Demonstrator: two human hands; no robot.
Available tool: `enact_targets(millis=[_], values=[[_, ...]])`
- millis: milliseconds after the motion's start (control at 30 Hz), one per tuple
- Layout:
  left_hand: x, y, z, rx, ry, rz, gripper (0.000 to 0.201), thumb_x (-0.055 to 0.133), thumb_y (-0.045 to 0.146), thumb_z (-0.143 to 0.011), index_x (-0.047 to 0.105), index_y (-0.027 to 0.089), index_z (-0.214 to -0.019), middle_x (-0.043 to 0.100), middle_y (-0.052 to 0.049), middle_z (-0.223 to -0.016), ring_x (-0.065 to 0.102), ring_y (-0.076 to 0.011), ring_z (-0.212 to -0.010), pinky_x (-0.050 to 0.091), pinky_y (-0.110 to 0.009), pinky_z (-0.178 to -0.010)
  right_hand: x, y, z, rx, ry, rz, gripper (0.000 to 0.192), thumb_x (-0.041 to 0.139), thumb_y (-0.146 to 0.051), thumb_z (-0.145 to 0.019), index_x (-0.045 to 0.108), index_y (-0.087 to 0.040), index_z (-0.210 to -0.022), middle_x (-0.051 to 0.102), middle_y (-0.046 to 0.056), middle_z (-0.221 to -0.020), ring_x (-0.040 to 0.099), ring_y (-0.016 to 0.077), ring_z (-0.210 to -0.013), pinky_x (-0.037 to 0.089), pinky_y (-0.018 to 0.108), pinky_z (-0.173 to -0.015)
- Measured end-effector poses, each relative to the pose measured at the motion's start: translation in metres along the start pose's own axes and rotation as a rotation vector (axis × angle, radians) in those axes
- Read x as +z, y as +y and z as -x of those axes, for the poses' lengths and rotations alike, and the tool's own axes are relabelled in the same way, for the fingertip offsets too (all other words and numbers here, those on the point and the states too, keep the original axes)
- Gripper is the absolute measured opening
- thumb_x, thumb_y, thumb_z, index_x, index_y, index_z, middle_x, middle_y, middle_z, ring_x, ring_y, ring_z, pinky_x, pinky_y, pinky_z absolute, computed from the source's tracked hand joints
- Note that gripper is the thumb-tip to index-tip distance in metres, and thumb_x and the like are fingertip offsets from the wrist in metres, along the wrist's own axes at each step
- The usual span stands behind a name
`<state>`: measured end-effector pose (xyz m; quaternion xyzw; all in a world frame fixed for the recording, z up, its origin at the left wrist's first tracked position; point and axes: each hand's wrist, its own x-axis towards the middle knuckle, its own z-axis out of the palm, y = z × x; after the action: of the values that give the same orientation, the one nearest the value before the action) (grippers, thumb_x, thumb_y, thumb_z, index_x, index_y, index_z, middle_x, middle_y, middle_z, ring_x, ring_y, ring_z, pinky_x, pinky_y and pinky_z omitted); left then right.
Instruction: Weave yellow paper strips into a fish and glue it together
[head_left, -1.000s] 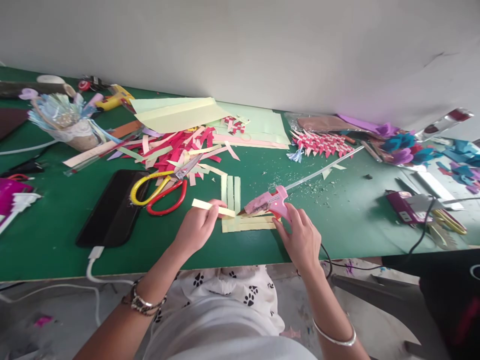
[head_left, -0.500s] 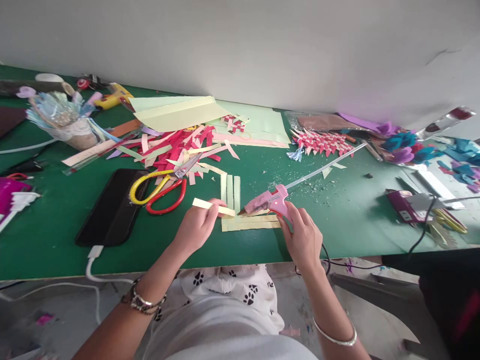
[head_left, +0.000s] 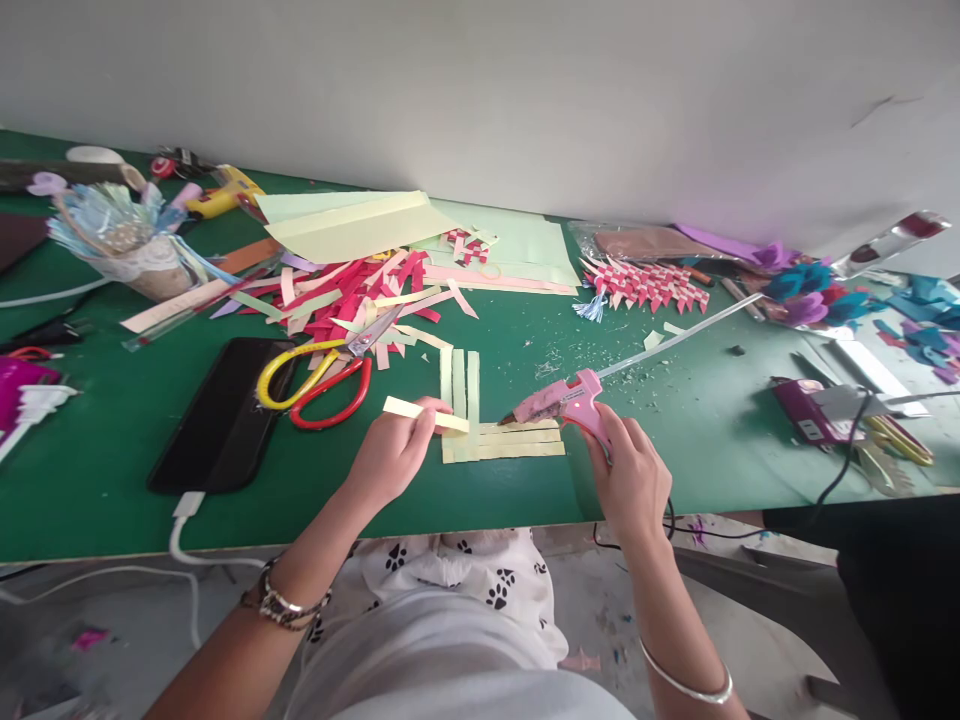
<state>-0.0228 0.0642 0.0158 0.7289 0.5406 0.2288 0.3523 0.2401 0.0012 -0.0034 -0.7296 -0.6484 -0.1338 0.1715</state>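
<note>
My left hand (head_left: 391,455) pinches a pale yellow paper strip (head_left: 409,409) just above the green table. Its right end lies over a woven corner of pale green and yellow paper strips (head_left: 495,437) at the table's front edge. My right hand (head_left: 634,478) grips a pink glue gun (head_left: 564,399) by its handle. The gun's nozzle points left and hovers a little to the right of the strip's end. A clear glue stick (head_left: 679,336) sticks out of the gun's back, toward the upper right.
Scissors with yellow and red handles (head_left: 319,373) and a black phone (head_left: 216,413) on a white cable lie to the left. A heap of red, pink and yellow paper strips (head_left: 360,295), folded yellow sheets (head_left: 360,222) and a woven pink piece (head_left: 645,284) lie behind. A purple device (head_left: 806,411) lies at the right.
My right hand has drawn the glue gun to the right, so its nozzle is off the end of the held strip. My left hand and the strip have stayed put.
</note>
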Motion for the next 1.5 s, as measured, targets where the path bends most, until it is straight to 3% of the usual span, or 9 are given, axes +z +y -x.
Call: enact_targets(millis=[433,933,1033,1167,1300,1500], values=[[0.001,-0.004,-0.001,0.039,0.013,-0.041,0.044,0.024,0.034,-0.092,0.062,0.016,-0.102,0.041,0.004,-0.043,0.041,-0.0136,-0.042,0.030,-0.023,-0.046,-0.008,0.025,0.008,0.090,-0.006,0.044,0.035,0.039,-0.037,-0.091,0.052,-0.022,-0.119,0.059,0.004,-0.084,0.053,0.0142,-0.070,0.027,0.023,-0.049],[0.001,-0.002,-0.001,0.035,0.005,-0.035,0.043,0.023,0.034,-0.092,0.062,0.016,-0.100,0.039,0.004,-0.044,0.036,-0.0129,-0.040,0.027,-0.024,-0.045,-0.009,0.039,0.010,0.152,0.006,0.082,0.035,0.040,-0.038,-0.090,0.053,-0.022,-0.118,0.059,0.003,-0.083,0.050,0.0135,-0.068,0.026,0.022,-0.048],[0.001,-0.002,-0.001,0.030,0.006,-0.039,0.043,0.024,0.035,-0.092,0.062,0.016,-0.101,0.039,0.004,-0.044,0.037,-0.0132,-0.041,0.027,-0.024,-0.045,-0.011,0.035,0.009,0.170,0.015,0.059,0.038,0.044,-0.042,-0.087,0.053,-0.021,-0.117,0.057,0.004,-0.080,0.050,0.0138,-0.064,0.027,0.022,-0.047],[0.001,-0.003,-0.001,0.025,-0.005,-0.037,0.043,0.024,0.035,-0.093,0.061,0.016,-0.104,0.052,0.002,-0.051,0.039,-0.0128,-0.042,0.029,-0.024,-0.046,-0.016,0.019,0.005,0.194,0.027,-0.006,0.046,0.052,-0.050,-0.080,0.053,-0.020,-0.115,0.056,0.003,-0.077,0.050,0.0135,-0.060,0.031,0.022,-0.046],[0.001,-0.003,-0.001,0.022,0.001,-0.038,0.044,0.023,0.034,-0.092,0.061,0.016,-0.103,0.059,0.000,-0.058,0.039,-0.0122,-0.042,0.029,-0.024,-0.046,-0.013,0.005,0.004,0.104,-0.045,-0.038,0.045,0.047,-0.050,-0.083,0.051,-0.020,-0.116,0.056,0.003,-0.078,0.049,0.0124,-0.058,0.031,0.022,-0.046],[0.000,-0.001,0.000,0.025,0.000,-0.033,0.043,0.024,0.034,-0.092,0.062,0.016,-0.101,0.040,0.004,-0.045,0.036,-0.0129,-0.040,0.026,-0.024,-0.044,-0.005,0.001,0.007,0.019,-0.104,-0.025,0.041,0.041,-0.044,-0.088,0.048,-0.019,-0.120,0.056,0.004,-0.081,0.048,0.0125,-0.059,0.028,0.022,-0.045]])
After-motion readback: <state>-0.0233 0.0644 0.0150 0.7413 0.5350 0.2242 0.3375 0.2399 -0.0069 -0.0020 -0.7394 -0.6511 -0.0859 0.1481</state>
